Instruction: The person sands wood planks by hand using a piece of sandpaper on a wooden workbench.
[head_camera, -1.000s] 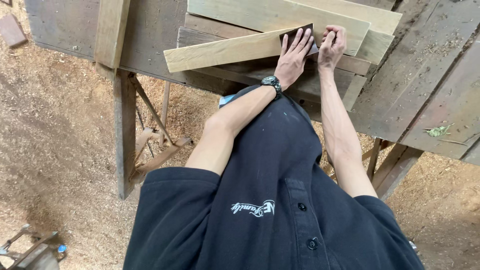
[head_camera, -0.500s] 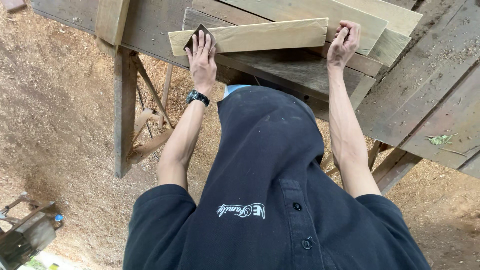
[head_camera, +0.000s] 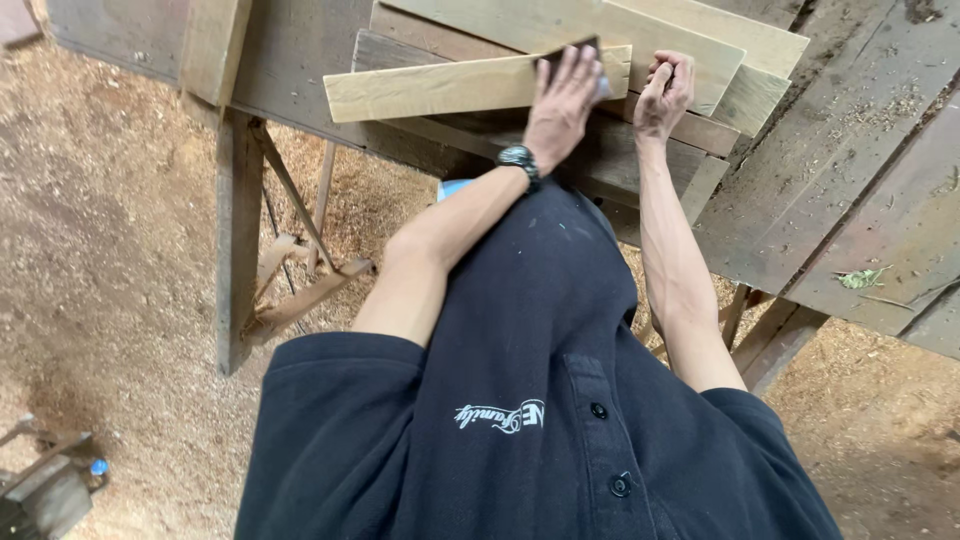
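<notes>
Since half a second ago the left hand has slid from the plank's left end toward its right end, sanding block under the palm. Right hand has not moved.

Workbench: dark weathered boards, sawdust scattered on top, legs standing in sawdust floor. Stack of pale boards lies across the bench's near edge. Top piece, the light plank, sits crosswise on the stack, left end overhanging toward the bench's left corner.

Left hand lies flat, fingers spread and pressed down on a dark sanding block; it is clamped under the palm, only a dark edge showing. Wrist is straight, watch on it, forearm angled up from the body. Right hand is curled shut on the plank's right end, holding it down, arm nearly straight.

To do it well, judging from this: keep the block flat, strokes along the grain, even pressure, right hand pinning the plank so it does not skid off the stack.
</notes>
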